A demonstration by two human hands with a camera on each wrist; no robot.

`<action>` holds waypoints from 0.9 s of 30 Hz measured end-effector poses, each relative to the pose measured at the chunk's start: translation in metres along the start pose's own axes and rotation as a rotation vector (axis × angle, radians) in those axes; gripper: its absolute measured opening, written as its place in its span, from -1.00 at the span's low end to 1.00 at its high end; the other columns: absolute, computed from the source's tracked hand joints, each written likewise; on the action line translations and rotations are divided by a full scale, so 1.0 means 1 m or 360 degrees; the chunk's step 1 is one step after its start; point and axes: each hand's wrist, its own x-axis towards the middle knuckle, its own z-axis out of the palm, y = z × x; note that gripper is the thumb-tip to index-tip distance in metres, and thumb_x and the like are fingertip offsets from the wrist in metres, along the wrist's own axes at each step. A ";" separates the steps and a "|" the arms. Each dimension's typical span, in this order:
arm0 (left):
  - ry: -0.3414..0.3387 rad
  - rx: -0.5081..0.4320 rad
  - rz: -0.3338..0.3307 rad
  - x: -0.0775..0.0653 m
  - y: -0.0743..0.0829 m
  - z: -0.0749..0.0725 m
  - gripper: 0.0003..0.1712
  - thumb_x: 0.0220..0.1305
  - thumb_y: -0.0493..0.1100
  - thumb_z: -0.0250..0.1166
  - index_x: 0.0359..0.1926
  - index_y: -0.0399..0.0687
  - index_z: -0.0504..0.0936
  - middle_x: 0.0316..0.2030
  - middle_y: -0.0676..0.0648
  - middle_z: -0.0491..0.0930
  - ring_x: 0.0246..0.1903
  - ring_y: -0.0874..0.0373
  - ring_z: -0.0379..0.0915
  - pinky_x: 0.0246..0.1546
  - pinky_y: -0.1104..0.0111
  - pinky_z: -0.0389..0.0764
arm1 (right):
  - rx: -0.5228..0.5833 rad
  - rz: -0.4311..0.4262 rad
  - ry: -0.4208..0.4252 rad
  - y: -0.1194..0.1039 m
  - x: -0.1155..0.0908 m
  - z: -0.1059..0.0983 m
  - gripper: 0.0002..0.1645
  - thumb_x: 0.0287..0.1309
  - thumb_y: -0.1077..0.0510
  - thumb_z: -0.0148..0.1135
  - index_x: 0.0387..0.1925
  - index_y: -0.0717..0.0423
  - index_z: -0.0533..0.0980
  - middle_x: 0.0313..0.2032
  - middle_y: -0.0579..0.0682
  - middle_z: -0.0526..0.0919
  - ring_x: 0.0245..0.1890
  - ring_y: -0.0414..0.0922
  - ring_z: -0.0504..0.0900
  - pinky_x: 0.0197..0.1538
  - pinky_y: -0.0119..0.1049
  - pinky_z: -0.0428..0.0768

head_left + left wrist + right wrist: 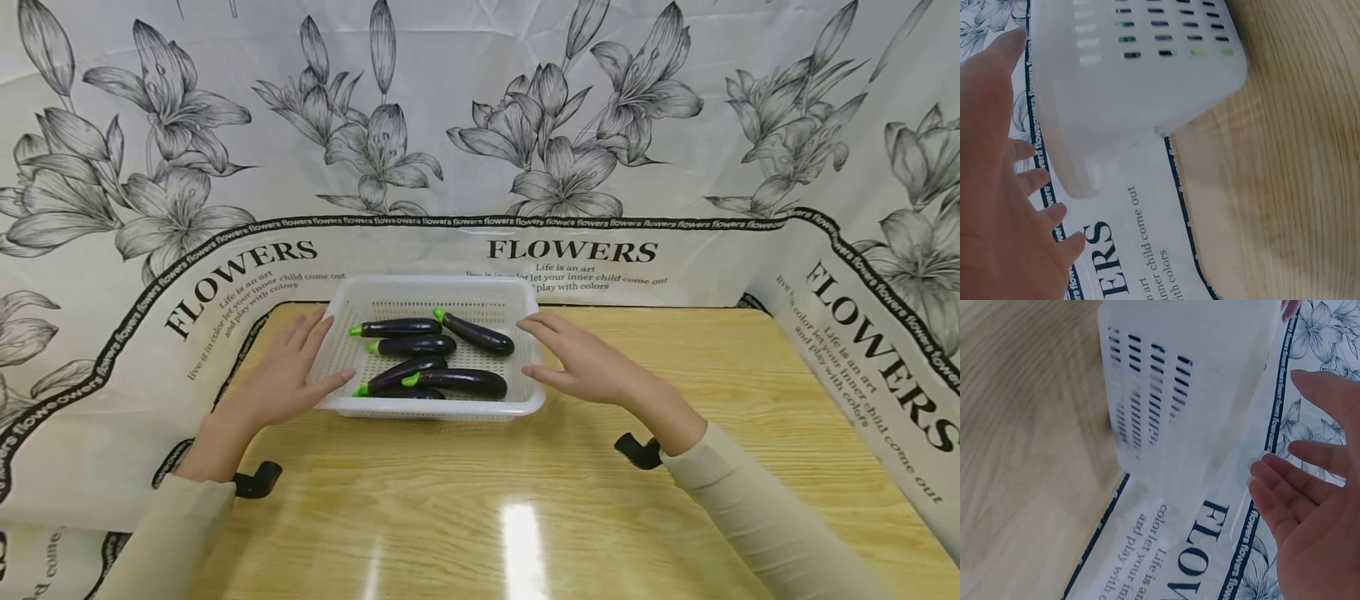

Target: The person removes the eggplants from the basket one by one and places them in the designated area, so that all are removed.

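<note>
A white plastic basket (442, 408) with slotted walls stands at the far side of the wooden table. Several dark purple eggplants (467, 382) with green stems lie inside it, one eggplant (480, 335) slanting at the right. My left hand (281, 379) is at the basket's left end, fingers extended and thumb reaching over the near corner. At the opposite end is my right hand (581, 358), its fingers loosely spread right by the rim. In the wrist views, both the left hand (997, 187) and the right hand (1313, 512) have relaxed fingers beside the basket's outer wall.
The wooden table (420, 500) stretches between my forearms and the basket. A white cloth (420, 250) with printed flowers and lettering hangs behind and along both sides. Each wrist carries a black mount (258, 481).
</note>
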 end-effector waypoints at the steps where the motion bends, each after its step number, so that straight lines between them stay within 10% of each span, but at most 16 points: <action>1: -0.0008 -0.0008 -0.0004 0.001 0.001 0.002 0.13 0.42 0.40 0.12 0.64 -0.20 -0.11 0.62 -0.26 -0.22 0.57 -0.35 -0.33 0.45 -0.34 -0.05 | 0.0013 0.0002 -0.0007 -0.002 0.002 0.002 -0.16 0.39 -0.05 0.29 0.50 0.26 0.24 0.42 0.21 0.35 0.42 0.16 0.35 0.48 0.10 0.30; 27: -0.0037 -0.0269 -0.0274 0.002 0.009 0.026 0.58 0.08 0.62 0.27 0.59 -0.35 -0.37 0.61 -0.33 -0.42 0.57 -0.34 -0.33 0.49 -0.22 0.00 | 0.0084 0.0042 -0.0224 -0.027 0.061 0.053 -0.23 0.29 -0.01 0.40 0.37 0.35 0.41 0.35 0.27 0.45 0.35 0.17 0.45 0.40 0.04 0.43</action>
